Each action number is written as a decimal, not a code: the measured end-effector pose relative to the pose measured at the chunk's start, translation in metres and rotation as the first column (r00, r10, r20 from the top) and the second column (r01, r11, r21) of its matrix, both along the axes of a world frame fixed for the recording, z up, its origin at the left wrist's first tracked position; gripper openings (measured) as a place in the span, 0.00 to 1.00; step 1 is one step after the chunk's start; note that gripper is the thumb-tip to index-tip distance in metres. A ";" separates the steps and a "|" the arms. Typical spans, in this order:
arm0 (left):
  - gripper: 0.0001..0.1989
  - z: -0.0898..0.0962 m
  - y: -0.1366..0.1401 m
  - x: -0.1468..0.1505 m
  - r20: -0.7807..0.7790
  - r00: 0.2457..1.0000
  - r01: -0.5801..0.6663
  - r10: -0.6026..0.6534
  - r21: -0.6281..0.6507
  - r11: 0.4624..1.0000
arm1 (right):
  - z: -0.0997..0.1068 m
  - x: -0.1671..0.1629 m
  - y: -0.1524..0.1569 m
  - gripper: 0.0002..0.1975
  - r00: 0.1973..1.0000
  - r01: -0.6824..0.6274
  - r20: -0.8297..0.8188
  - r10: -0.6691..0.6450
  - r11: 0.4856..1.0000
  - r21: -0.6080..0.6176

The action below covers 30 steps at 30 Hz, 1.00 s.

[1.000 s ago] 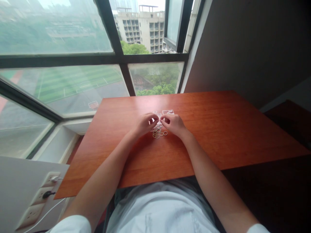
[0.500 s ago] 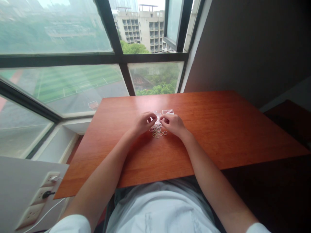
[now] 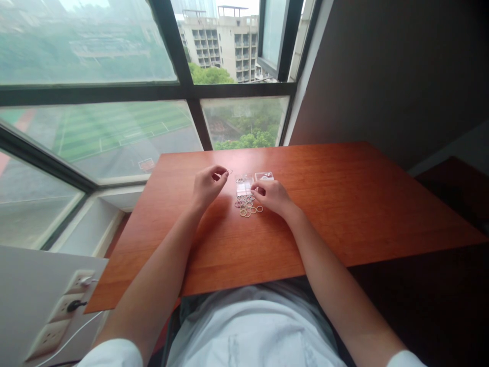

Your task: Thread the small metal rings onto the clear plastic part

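Observation:
My left hand is raised above the table, its thumb and forefinger pinching a thin ring that looks like a rubber band. Beside a clear plastic box, my right hand has its fingers curled in a pinch; whether anything is between them I cannot make out. Several pale rings lie in a loose pile in front of the box, and a few more show at its far end. A white-edged flat lid or card with dark markings lies just behind my right hand.
The reddish-brown wooden table runs up to a dark-framed window. At the lower left, wall sockets hold plugs, and a white cable hangs beside the table's corner. A dark wall rises on the right.
My left hand has moved left and away from my right hand, carrying the ring. The clear box is now less covered. My right hand has stayed where it was.

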<state>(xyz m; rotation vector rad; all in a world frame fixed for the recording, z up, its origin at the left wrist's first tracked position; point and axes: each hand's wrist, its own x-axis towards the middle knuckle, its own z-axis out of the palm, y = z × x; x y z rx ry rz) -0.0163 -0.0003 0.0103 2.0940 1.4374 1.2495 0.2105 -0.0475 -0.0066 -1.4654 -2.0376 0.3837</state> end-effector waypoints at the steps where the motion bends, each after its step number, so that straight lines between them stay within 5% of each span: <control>1: 0.10 -0.001 0.000 0.001 -0.005 1.000 0.007 -0.007 -0.003 1.000 | 0.000 0.000 0.000 0.05 1.000 -0.005 0.000 0.005 1.000 -0.003; 19: 0.07 -0.017 0.005 0.013 -0.086 0.993 0.074 -0.078 -0.052 0.996 | 0.003 0.002 -0.002 0.06 0.999 -0.052 0.002 0.052 0.999 0.003; 30: 0.08 -0.020 0.005 0.011 -0.082 0.992 0.091 -0.095 -0.050 0.995 | 0.000 0.001 -0.006 0.07 0.982 -0.146 0.101 0.161 0.978 -0.147</control>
